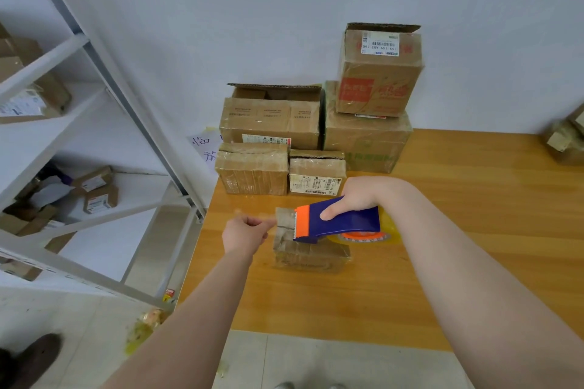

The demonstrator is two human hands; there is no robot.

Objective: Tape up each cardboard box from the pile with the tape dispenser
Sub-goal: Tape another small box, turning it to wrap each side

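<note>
Cardboard box (311, 254) under tape dispenser (338, 221) (right hand (357, 199) gripping), left hand (245, 232) pinching its edge

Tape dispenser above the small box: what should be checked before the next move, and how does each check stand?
1. Right hand grips the tape dispenser: ok.
2. Left hand pinches the tape end: cannot tell, clear tape hardly shows.
3. Small box lies flat on the table under the dispenser: ok.
4. Box flaps fully closed: cannot tell, the dispenser covers part of the top.
5. Tape roll has tape left: ok.
6. Pile of boxes stands apart behind: ok.
</note>
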